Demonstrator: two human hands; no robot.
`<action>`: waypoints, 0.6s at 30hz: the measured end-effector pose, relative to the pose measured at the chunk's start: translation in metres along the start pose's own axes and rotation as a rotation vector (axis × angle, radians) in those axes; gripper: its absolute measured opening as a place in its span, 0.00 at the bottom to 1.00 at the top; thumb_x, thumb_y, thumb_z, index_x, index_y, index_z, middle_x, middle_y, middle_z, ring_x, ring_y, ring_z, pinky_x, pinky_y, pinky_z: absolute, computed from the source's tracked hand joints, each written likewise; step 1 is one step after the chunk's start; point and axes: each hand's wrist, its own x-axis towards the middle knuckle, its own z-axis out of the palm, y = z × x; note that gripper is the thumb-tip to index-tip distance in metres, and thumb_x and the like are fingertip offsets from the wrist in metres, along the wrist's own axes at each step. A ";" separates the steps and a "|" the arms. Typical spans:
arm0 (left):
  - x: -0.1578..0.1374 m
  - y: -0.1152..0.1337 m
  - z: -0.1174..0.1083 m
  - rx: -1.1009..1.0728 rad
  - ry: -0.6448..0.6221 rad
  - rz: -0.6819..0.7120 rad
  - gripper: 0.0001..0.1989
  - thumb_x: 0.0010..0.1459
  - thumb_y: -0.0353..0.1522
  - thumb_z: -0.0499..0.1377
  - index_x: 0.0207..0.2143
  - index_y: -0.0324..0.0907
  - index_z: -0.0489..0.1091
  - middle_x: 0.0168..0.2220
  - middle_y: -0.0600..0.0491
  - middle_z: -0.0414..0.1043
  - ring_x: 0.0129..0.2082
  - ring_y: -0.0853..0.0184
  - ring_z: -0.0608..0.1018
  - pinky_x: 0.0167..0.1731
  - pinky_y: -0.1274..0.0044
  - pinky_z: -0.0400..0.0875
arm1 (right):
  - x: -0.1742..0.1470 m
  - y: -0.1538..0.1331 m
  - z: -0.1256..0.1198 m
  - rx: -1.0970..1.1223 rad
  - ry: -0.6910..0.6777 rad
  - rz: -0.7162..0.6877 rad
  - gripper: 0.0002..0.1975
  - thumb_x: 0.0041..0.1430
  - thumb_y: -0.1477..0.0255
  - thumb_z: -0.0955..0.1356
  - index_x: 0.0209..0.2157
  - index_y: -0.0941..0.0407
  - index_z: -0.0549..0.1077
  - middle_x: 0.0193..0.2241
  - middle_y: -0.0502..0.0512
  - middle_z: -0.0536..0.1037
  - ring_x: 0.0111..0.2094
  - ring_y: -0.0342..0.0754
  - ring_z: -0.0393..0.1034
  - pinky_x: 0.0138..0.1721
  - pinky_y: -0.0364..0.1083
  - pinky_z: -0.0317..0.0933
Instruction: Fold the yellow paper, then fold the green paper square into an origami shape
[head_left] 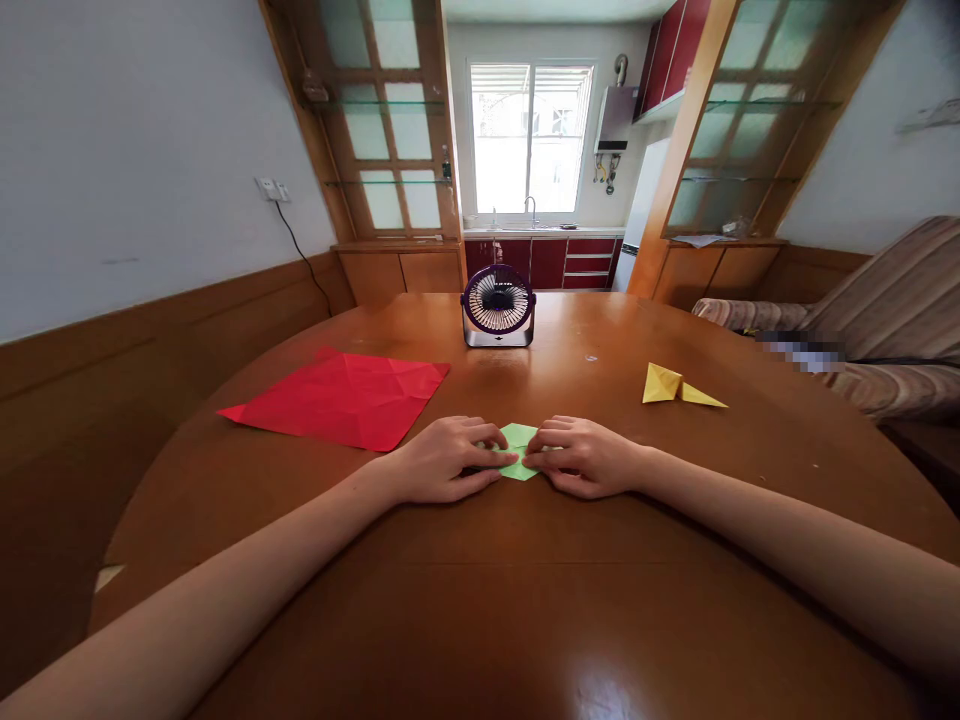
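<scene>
A small folded piece of light green paper [519, 436] lies on the wooden table between my hands. My left hand [459, 460] holds its left side, fingers bent, with a fingertip pressed on the paper near the middle. From the other side my right hand [581, 457] grips the right part, its fingers curled and a fingertip close to the left one. Both hands rest low on the tabletop, and the fingers hide the paper's left and right edges.
A creased red sheet [352, 395] lies to the left. Beyond the hands stands a small purple fan [499, 303]. On the right sits a folded yellow paper shape [663, 384]. The round wooden table [450, 620] curves away at both sides; a striped armchair [877, 290] stands past its right edge.
</scene>
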 end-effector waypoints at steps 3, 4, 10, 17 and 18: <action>0.000 0.000 -0.001 -0.017 0.002 0.007 0.15 0.64 0.35 0.53 0.52 0.48 0.72 0.45 0.49 0.73 0.41 0.64 0.75 0.42 0.73 0.68 | -0.001 0.001 -0.002 -0.046 -0.025 -0.011 0.15 0.62 0.75 0.60 0.46 0.58 0.74 0.40 0.60 0.75 0.37 0.49 0.67 0.40 0.50 0.63; 0.000 0.000 -0.001 -0.020 0.004 0.009 0.15 0.64 0.36 0.54 0.51 0.48 0.72 0.44 0.49 0.73 0.40 0.64 0.75 0.42 0.73 0.68 | -0.001 0.001 -0.003 -0.056 -0.032 -0.014 0.15 0.62 0.75 0.60 0.46 0.57 0.73 0.40 0.60 0.75 0.37 0.49 0.67 0.40 0.50 0.63; 0.002 0.003 -0.002 0.008 -0.012 0.008 0.14 0.63 0.35 0.54 0.49 0.47 0.74 0.41 0.49 0.73 0.37 0.65 0.74 0.39 0.74 0.68 | -0.001 0.003 -0.007 -0.074 -0.042 -0.047 0.16 0.62 0.75 0.60 0.48 0.57 0.72 0.40 0.60 0.75 0.40 0.50 0.67 0.42 0.50 0.63; 0.004 0.007 -0.002 0.066 -0.024 0.004 0.15 0.63 0.32 0.53 0.48 0.46 0.74 0.41 0.49 0.73 0.37 0.65 0.73 0.39 0.74 0.68 | -0.004 0.007 -0.006 -0.086 0.006 -0.077 0.11 0.61 0.74 0.62 0.42 0.57 0.74 0.37 0.57 0.76 0.40 0.48 0.67 0.42 0.48 0.62; 0.004 0.007 -0.002 0.069 -0.025 0.004 0.15 0.63 0.32 0.53 0.48 0.45 0.74 0.41 0.48 0.73 0.37 0.65 0.73 0.39 0.74 0.68 | -0.005 0.008 -0.007 -0.086 0.009 -0.082 0.10 0.61 0.73 0.63 0.41 0.57 0.74 0.36 0.57 0.76 0.39 0.48 0.67 0.41 0.48 0.62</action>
